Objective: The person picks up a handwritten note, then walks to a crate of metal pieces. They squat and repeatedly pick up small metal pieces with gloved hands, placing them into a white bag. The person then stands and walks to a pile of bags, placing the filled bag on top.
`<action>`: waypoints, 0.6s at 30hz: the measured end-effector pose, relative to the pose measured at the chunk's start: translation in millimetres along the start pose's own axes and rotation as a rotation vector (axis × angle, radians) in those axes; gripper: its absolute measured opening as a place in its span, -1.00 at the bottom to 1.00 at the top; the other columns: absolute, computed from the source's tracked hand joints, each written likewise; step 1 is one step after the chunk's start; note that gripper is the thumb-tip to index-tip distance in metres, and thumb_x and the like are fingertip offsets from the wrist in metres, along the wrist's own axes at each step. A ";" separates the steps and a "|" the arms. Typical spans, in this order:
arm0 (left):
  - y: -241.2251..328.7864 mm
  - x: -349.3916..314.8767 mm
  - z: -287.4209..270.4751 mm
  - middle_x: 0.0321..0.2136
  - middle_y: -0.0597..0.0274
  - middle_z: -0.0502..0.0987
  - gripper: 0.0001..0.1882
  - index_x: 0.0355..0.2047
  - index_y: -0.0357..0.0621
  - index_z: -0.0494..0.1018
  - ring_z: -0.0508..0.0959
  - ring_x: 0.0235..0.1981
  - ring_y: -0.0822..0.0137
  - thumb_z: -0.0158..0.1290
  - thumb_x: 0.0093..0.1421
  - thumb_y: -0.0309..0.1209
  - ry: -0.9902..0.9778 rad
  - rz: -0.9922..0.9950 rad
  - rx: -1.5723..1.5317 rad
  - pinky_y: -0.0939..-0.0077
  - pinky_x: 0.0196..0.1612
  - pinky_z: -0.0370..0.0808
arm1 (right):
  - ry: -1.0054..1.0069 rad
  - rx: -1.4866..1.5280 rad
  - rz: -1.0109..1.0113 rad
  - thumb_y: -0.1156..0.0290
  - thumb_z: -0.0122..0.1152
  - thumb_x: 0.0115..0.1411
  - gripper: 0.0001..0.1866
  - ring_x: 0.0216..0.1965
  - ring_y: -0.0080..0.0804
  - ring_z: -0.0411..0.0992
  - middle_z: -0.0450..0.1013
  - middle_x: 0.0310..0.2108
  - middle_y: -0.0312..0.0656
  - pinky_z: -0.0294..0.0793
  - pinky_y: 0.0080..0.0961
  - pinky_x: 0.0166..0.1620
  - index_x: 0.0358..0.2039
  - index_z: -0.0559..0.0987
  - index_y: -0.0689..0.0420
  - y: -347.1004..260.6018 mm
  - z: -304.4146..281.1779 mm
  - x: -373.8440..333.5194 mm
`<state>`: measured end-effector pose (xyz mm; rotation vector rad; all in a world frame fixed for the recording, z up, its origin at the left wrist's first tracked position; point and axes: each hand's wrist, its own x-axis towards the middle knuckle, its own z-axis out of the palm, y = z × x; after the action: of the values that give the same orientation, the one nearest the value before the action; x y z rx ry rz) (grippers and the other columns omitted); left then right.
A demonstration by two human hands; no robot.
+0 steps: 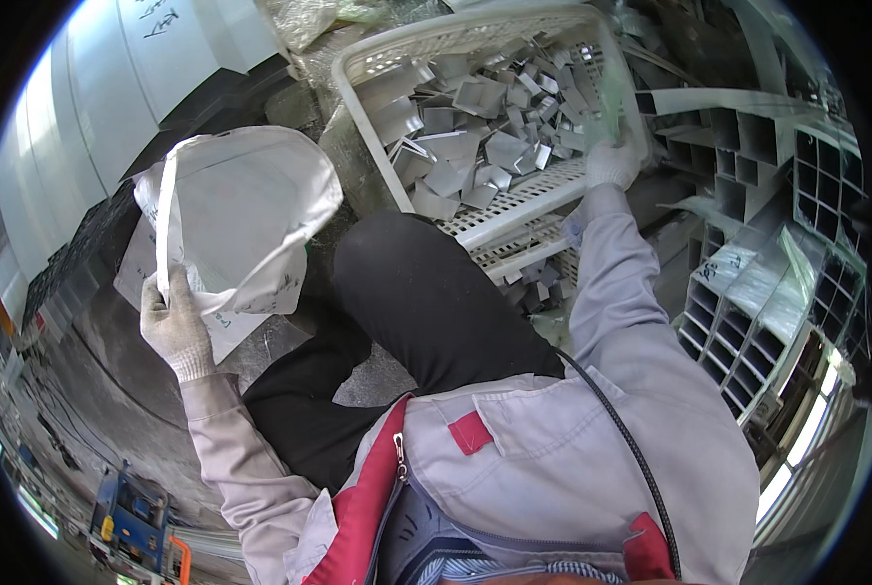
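My left hand (pixel 170 317), in a pale knit glove, is closed on the near left edge of a white bag (pixel 290 180). The bag's mouth gapes wide, and a white strip runs up its left side from my fingers. At the upper right, my gloved right hand (pixel 611 168) is closed at the near right corner of a white plastic basket (pixel 366 122). Its fingertips are partly hidden, with translucent greenish film (pixel 611 93) beside them. Many small bent silver metal pieces (pixel 504 146) lie heaped in the basket, which sits over another perforated white basket (pixel 523 255).
Bundled square metal tubes (pixel 738 312) are stacked at the right, partly wrapped in film. Long white panels (pixel 95 107) stand at the upper left. My bent knee (pixel 397 253) lies between bag and basket. A blue machine (pixel 129 517) stands at the lower left.
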<state>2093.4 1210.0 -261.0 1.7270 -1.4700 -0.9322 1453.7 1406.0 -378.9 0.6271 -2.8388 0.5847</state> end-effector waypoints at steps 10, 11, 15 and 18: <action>-17.6 26.0 7.1 -0.30 0.43 0.63 -0.72 -0.07 -0.32 0.69 0.48 -0.30 0.63 0.25 0.51 -0.29 -0.113 -0.059 -0.022 0.63 -0.24 0.43 | 0.406 1.136 0.456 0.47 0.26 0.31 -0.57 -0.04 -0.06 0.65 0.64 0.10 0.04 0.66 -0.05 0.04 0.19 0.66 0.19 36.7 7.6 124.8; -20.0 24.8 4.7 -0.30 0.44 0.62 -0.73 -0.07 -0.32 0.69 0.48 -0.30 0.63 0.24 0.52 -0.29 -0.108 -0.055 -0.056 0.64 -0.24 0.42 | 0.430 1.249 0.530 0.43 0.28 0.30 -0.56 -0.03 -0.05 0.66 0.65 0.10 0.04 0.66 -0.06 0.05 0.19 0.66 0.18 35.7 6.3 135.4; -26.3 21.1 -7.7 -0.27 0.43 0.63 -0.73 -0.04 -0.32 0.68 0.48 -0.28 0.64 0.23 0.53 -0.31 -0.104 -0.159 -0.059 0.64 -0.23 0.43 | 0.420 1.025 0.615 0.24 0.38 0.26 -0.50 0.03 -0.03 0.67 0.68 0.08 0.02 0.65 -0.08 0.08 0.18 0.68 0.16 14.5 -17.2 130.0; -28.6 18.9 -12.8 -0.39 0.49 0.54 -0.75 -0.10 -0.32 0.66 0.41 -0.38 0.65 0.25 0.51 -0.32 -0.129 -0.098 -0.075 0.64 -0.33 0.36 | 0.310 0.437 0.393 0.10 0.46 0.23 -0.44 0.07 -0.02 0.68 0.70 0.07 0.01 0.65 -0.09 0.11 0.17 0.70 0.14 -10.5 -18.2 94.5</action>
<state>2120.8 1195.7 -280.5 1.7240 -1.4224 -1.1554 1375.2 1370.1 -335.3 0.0125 -2.5535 1.2652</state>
